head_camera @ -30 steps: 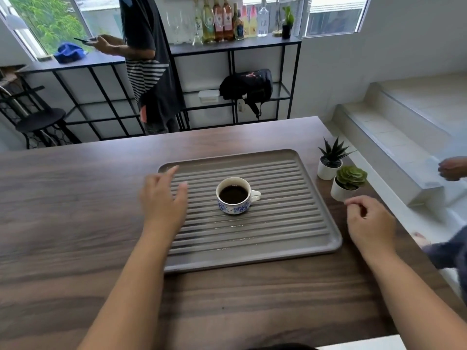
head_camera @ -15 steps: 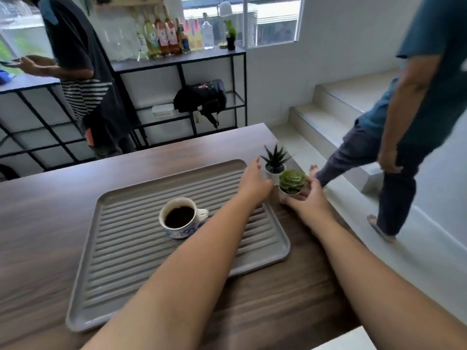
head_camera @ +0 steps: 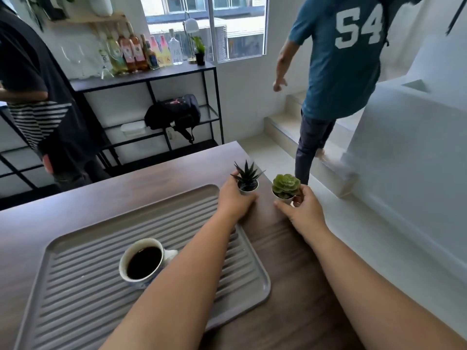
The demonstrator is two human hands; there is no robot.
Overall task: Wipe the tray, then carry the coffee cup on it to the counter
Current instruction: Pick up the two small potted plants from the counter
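Note:
A grey ribbed tray (head_camera: 83, 294) lies on the dark wooden table (head_camera: 283, 248). On it stands a white cup with blue pattern, full of black coffee (head_camera: 141, 262), partly hidden by my left forearm. My left hand (head_camera: 233, 198) reaches across the tray's far right corner and grips the small white pot of a spiky dark plant (head_camera: 247, 179). My right hand (head_camera: 302, 209) holds the white pot of a round green succulent (head_camera: 285, 186), just right of the other pot near the table's right edge.
A person in a dark striped top (head_camera: 43, 114) stands behind the table at the left. Another person in a blue numbered shirt (head_camera: 338, 72) walks up the white stairs (head_camera: 290, 125) at the right. A black shelf (head_camera: 151, 77) with bottles and a black bag stands at the back.
My view has swung right. My left hand left the tray and took hold of the spiky plant's pot; my right hand closed on the succulent's pot. The person in blue climbed the stairs.

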